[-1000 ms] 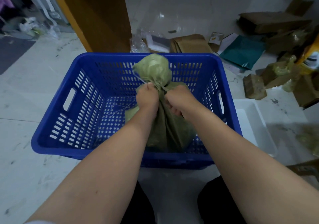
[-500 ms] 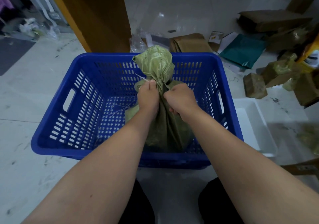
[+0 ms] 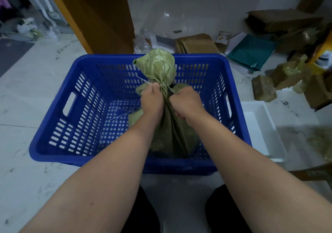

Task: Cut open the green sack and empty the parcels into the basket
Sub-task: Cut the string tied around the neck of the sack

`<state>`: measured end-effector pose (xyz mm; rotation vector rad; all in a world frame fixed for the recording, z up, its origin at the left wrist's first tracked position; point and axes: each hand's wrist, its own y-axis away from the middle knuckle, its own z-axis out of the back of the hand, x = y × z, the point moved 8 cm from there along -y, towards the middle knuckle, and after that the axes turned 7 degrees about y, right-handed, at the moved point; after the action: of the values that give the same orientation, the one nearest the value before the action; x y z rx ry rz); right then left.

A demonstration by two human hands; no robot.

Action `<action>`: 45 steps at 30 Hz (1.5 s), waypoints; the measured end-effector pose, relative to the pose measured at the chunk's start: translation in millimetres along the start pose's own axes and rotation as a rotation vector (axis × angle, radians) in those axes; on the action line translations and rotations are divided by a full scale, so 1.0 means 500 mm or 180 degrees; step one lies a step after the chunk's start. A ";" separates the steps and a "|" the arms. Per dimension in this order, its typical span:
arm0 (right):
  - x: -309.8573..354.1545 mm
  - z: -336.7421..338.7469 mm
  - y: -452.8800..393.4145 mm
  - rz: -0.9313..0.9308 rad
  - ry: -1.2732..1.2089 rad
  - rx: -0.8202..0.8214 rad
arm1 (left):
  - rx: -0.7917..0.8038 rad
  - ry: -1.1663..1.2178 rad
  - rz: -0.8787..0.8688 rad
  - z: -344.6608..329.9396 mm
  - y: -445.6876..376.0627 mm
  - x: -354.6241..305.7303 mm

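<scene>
The green sack (image 3: 168, 128) is standing in the blue basket (image 3: 53, 153); the left hand (image 3: 152, 100) and right hand (image 3: 186, 103) are both gripping its tied neck, fingers clenched.

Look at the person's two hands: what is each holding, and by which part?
Both grip the green sack at its tied neck. The left hand also pinches the pale string at the knot; the right hand clasps the neck just below it.
</scene>
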<state>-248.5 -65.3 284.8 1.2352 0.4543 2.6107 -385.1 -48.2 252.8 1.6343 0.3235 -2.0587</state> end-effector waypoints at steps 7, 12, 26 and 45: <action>-0.012 -0.033 -0.001 -0.0730 -0.1271 0.0896 | 0.0089 -0.0163 -0.0151 -0.002 -0.003 0.007; -0.013 -0.065 0.017 -0.1604 -0.3170 0.1965 | 0.0259 -0.0397 -0.0241 -0.006 -0.001 -0.001; 0.007 -0.131 0.009 -0.1502 -0.4969 0.1690 | 0.0113 0.0381 0.0413 -0.010 -0.001 0.024; -0.022 -0.099 0.001 -0.1053 -0.3558 0.1041 | 0.0037 0.0675 0.0732 -0.009 0.014 0.034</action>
<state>-280.4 -78.3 247.7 2.1969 0.7418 1.2801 -380.4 -56.0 236.0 1.8098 0.1844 -1.7266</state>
